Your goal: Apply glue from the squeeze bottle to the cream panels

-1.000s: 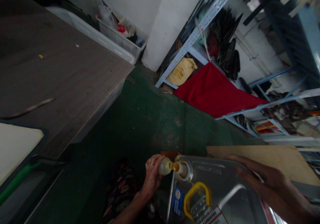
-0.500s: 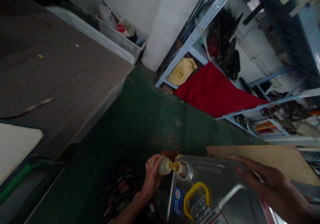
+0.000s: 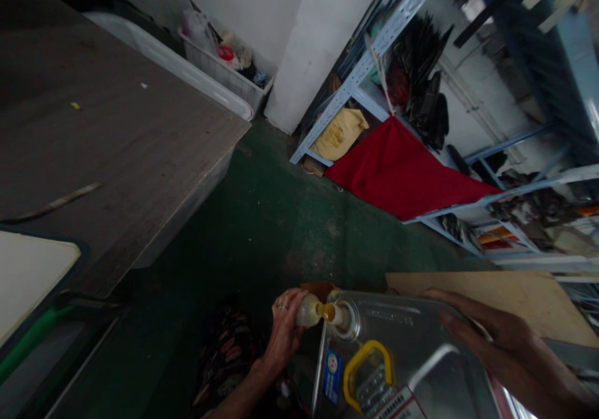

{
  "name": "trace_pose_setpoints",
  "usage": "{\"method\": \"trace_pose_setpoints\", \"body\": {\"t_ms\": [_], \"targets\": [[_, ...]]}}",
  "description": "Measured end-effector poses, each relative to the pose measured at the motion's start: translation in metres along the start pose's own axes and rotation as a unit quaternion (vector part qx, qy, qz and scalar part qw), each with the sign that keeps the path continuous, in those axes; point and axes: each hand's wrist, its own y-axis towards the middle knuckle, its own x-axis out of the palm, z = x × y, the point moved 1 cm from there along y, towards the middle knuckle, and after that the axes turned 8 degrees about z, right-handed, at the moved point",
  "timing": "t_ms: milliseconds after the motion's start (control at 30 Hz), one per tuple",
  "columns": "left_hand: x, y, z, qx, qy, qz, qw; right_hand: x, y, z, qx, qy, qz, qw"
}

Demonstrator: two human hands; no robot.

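Spout-to-mouth line, nearly level: left hand (image 3: 285, 331) wrapped around small bottle (image 3: 309, 311), neck pointing right, straight into spout (image 3: 344, 317) of large clear oil jug (image 3: 402, 363). Right hand (image 3: 505, 344) spread flat on jug's far side, tipping it leftward. Amber liquid visible at the junction. Jug's long axis toward left hand, yellow handle (image 3: 365, 369) on top.

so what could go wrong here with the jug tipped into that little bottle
The small bottle has a narrow mouth against the big jug's spout, so liquid may overshoot onto the patterned clothing below. The right hand only rests flat on the jug, so it might slip. The left hand could get wet.
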Motion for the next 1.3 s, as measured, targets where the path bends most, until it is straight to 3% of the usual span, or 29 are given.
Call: {"method": "trace_pose_setpoints", "body": {"t_ms": [1300], "targets": [[-0.0013,0.0007,0.0022,-0.001,-0.004,0.003,1.0,0.0,0.0016,-0.0024,-0.009,-0.011,0.004,1.0]]}}
